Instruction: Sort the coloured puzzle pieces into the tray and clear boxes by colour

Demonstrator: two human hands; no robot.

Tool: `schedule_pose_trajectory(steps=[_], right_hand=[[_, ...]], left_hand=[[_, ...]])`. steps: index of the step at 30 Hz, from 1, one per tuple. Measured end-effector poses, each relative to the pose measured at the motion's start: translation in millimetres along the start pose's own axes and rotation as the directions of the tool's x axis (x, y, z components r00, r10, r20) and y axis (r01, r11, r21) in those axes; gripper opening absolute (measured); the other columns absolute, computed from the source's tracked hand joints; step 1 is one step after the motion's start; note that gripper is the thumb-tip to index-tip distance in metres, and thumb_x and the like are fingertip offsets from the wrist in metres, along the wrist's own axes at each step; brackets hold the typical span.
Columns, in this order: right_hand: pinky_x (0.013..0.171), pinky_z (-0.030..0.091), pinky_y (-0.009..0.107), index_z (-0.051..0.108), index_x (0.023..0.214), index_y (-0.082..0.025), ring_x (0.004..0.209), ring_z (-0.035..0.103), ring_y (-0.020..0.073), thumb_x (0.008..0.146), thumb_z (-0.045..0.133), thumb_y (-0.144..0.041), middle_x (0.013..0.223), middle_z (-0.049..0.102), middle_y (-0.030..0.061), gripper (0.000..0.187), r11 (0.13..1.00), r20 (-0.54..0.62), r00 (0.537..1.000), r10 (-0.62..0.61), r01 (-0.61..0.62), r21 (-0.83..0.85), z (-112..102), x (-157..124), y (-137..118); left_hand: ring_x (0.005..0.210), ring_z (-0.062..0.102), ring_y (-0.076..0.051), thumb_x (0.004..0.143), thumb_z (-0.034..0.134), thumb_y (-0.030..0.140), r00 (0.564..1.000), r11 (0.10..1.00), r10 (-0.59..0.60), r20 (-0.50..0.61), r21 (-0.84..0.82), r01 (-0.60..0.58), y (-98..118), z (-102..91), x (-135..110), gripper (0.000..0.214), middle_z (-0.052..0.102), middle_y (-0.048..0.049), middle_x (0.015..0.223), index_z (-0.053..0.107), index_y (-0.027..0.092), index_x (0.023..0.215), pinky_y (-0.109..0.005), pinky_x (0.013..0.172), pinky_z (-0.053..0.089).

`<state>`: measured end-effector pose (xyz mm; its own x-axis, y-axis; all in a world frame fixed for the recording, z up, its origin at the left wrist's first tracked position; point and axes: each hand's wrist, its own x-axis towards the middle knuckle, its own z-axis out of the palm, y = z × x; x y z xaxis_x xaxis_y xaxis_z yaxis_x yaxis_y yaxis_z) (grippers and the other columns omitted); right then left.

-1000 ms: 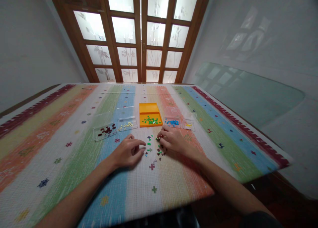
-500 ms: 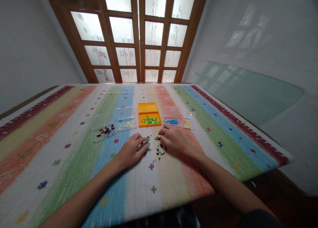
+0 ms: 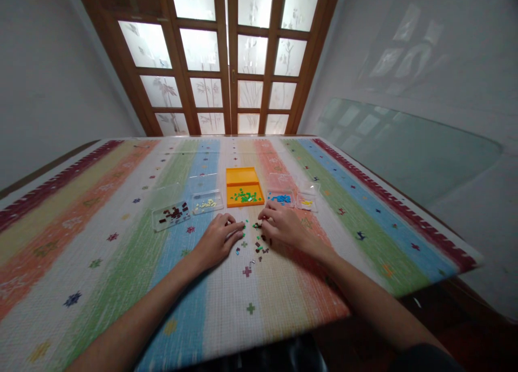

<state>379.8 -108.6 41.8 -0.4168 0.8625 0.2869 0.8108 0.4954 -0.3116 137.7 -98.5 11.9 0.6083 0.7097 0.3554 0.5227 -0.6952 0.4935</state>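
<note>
A small scatter of tiny coloured pieces [image 3: 256,245], green and dark red, lies on the striped tablecloth [image 3: 121,264] between my hands. My left hand [image 3: 218,238] rests palm down at the scatter's left edge, fingers curled, fingertips touching green pieces. My right hand [image 3: 283,227] sits at the right edge with fingers bent over the pieces in a pinch; what they hold is too small to name. Just beyond stands an orange box [image 3: 242,187] holding green pieces.
A row of clear trays flanks the orange box: dark red pieces [image 3: 170,215], pale yellow pieces [image 3: 207,203], blue pieces [image 3: 280,198], yellow pieces [image 3: 306,201]. The table's right edge drops near a glass panel [image 3: 404,150]. Wooden glazed doors [image 3: 230,59] stand behind.
My left hand has slid forward and right, from open table beside the scatter to touching the green pieces. My right hand has hardly moved.
</note>
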Motion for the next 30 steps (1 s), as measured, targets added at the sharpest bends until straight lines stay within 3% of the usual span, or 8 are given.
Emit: schedule_pose_trajectory(steps=[12,21,30], right_hand=[[0.076,0.045,0.032,0.072,0.092,-0.016,0.082,0.059,0.019,0.09,0.055,-0.014,0.096,0.065,0.0086,0.018,1.0,0.014,1.0,-0.013,0.013,0.016,1.5,0.1,1.1],[0.076,0.043,0.031,0.071,0.091,-0.016,0.083,0.058,0.0191,0.09,0.055,-0.014,0.096,0.066,0.0089,0.017,1.0,0.017,1.0,0.0,0.0,0.01,1.0,0.3,1.1],[0.076,0.042,0.03,0.072,0.091,-0.017,0.084,0.058,0.0182,0.088,0.057,-0.011,0.099,0.067,0.0085,0.016,0.997,0.045,0.999,0.024,-0.027,0.068,-4.3,-0.2,9.1]], left_hand=[[0.1,0.054,-0.026,0.098,0.058,0.025,0.996,0.993,0.065,0.053,0.099,-0.07,-3.9,0.3,1.9,0.027,0.062,-0.0089,0.106,0.07,0.023,0.122,-0.044,0.091,0.047],[0.098,0.054,-0.025,0.099,0.055,0.024,0.991,0.983,0.115,0.067,0.135,-0.124,0.6,-1.7,1.8,0.015,0.061,-0.0092,0.103,0.069,0.018,0.1,-0.043,0.09,0.048],[0.098,0.056,-0.025,0.099,0.056,0.028,0.992,0.991,0.11,0.065,0.073,-0.115,-1.9,-6.3,-1.6,0.017,0.062,-0.0085,0.102,0.07,0.019,0.103,-0.042,0.089,0.048]])
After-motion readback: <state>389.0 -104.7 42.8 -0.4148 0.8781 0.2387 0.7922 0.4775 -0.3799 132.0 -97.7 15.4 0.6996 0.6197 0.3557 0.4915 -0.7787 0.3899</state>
